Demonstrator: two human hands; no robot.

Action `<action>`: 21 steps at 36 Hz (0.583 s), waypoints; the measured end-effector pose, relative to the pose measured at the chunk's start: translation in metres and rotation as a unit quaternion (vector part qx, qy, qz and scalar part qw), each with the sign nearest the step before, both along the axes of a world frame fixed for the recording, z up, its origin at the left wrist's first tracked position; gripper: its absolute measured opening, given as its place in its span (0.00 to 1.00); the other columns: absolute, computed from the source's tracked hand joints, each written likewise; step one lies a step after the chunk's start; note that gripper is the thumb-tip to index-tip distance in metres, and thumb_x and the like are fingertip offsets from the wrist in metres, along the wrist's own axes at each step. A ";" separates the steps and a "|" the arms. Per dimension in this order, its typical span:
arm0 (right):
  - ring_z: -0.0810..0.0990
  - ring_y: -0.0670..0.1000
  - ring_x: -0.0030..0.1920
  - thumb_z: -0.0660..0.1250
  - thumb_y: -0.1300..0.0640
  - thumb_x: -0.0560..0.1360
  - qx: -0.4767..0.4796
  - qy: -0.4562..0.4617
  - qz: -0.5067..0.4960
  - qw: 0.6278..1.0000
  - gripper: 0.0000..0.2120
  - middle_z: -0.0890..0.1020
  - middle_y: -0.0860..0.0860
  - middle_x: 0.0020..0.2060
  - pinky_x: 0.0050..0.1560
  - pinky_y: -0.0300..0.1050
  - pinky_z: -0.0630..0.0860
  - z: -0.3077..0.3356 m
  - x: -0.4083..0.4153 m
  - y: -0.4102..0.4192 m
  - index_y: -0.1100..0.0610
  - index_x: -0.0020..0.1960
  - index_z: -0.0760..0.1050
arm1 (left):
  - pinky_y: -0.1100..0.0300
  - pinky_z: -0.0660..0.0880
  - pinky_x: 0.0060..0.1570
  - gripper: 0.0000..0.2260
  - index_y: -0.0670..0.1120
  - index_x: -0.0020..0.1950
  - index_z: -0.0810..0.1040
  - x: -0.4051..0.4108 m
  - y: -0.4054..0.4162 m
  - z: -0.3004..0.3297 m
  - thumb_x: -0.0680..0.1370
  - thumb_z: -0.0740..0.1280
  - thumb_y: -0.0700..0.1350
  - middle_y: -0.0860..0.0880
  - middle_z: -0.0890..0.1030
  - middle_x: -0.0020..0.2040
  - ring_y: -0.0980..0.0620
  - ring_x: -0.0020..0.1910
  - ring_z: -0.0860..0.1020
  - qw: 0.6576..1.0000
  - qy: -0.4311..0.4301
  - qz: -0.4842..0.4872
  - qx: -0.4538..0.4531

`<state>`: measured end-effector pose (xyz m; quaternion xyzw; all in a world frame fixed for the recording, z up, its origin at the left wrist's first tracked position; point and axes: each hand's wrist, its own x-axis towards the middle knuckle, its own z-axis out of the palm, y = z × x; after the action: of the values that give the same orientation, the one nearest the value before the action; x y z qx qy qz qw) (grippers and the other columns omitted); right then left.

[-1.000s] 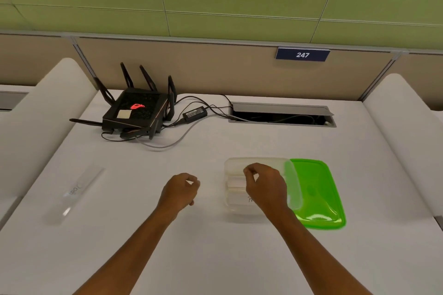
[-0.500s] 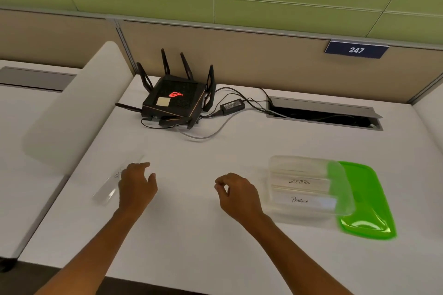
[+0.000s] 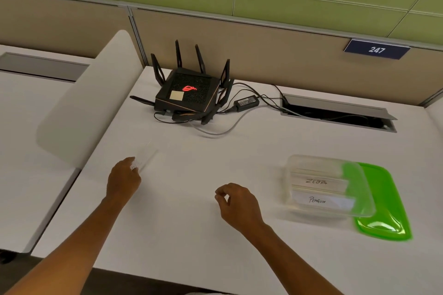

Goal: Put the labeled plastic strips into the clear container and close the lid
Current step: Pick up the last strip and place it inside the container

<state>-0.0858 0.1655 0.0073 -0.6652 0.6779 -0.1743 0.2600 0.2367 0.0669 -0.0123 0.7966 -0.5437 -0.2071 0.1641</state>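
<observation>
**One strip left to pick up**

The left hand (image 3: 123,178) pinches the end of a clear strip (image 3: 145,157) lying on the worktop (image 3: 191,223). The right hand (image 3: 239,203) hangs loosely curled and holds nothing. The strip looks thin and slick, so it might slip. In the clear container (image 3: 328,187), labels read "ZEBRA" and "PENGUIN". The green lid (image 3: 383,211) lies under it. A sign (image 3: 376,49) says 247.

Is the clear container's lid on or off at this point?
Off. The green lid lies flat on the table beside and partly under the open clear container.
</observation>
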 end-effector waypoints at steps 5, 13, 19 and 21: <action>0.81 0.41 0.44 0.65 0.47 0.79 0.007 0.008 0.000 1.000 0.09 0.84 0.38 0.50 0.46 0.33 0.72 -0.002 0.002 0.006 0.45 0.54 0.82 | 0.41 0.78 0.57 0.13 0.36 0.63 0.79 -0.002 -0.001 0.002 0.79 0.66 0.33 0.34 0.83 0.58 0.32 0.57 0.81 1.000 0.005 0.013 -0.006; 0.81 0.41 0.45 0.66 0.47 0.79 0.013 -0.011 -0.019 1.000 0.08 0.85 0.39 0.50 0.49 0.36 0.76 0.003 -0.003 0.009 0.46 0.54 0.82 | 0.51 0.75 0.45 0.09 0.37 0.56 0.80 -0.011 0.001 0.009 0.77 0.67 0.31 0.37 0.84 0.53 0.34 0.52 0.81 0.996 0.056 0.054 -0.035; 0.80 0.41 0.38 0.69 0.49 0.78 0.019 -0.075 -0.048 0.996 0.07 0.85 0.39 0.47 0.47 0.36 0.78 0.015 -0.009 0.008 0.47 0.53 0.84 | 0.57 0.75 0.50 0.11 0.40 0.61 0.79 -0.059 0.003 0.034 0.80 0.68 0.36 0.41 0.82 0.57 0.44 0.53 0.80 0.967 0.204 0.122 -0.096; 0.82 0.41 0.39 0.70 0.49 0.77 0.027 -0.115 -0.067 0.991 0.07 0.85 0.39 0.45 0.46 0.35 0.78 0.020 -0.011 0.007 0.47 0.54 0.84 | 0.61 0.76 0.46 0.12 0.42 0.63 0.79 -0.080 0.004 0.043 0.80 0.68 0.38 0.44 0.82 0.59 0.46 0.53 0.80 0.942 0.285 0.152 -0.095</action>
<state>-0.0965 0.1721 0.0271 -0.5866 0.6912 -0.2481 0.3414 0.1571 0.0707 0.0311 0.7584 -0.3635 -0.3452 0.4166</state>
